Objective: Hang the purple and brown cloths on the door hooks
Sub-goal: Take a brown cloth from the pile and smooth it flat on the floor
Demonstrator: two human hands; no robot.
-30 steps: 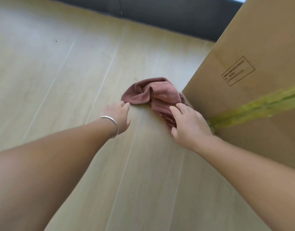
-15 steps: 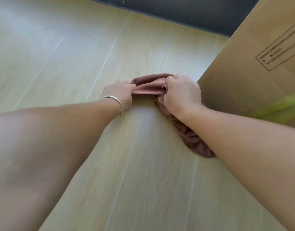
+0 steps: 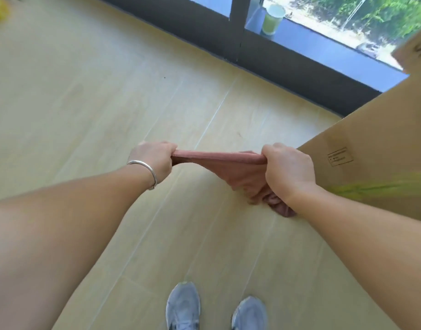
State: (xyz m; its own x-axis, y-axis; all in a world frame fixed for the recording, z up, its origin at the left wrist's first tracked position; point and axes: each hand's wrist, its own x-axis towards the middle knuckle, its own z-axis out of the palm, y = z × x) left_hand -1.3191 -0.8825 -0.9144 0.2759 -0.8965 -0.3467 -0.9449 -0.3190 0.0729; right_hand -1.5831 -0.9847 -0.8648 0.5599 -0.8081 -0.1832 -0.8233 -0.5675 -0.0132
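The brown cloth (image 3: 238,172), a reddish-brown towel, hangs stretched between both hands above the wooden floor. My left hand (image 3: 154,158), with a silver bangle on the wrist, grips its left corner. My right hand (image 3: 288,170) grips the right end, and the rest of the cloth droops below that hand. No purple cloth, door or hooks are in view.
A big cardboard box (image 3: 371,144) with yellow-green tape stands close on the right. A dark window frame (image 3: 235,41) runs across the back, with a pale green cup (image 3: 273,19) on the sill. My grey shoes (image 3: 183,306) stand on the light wood floor (image 3: 85,103).
Both hands closed on the cloth on the floor, then lifted it up and pulled its top edge out wide. The view has risen, showing the window and my shoes.
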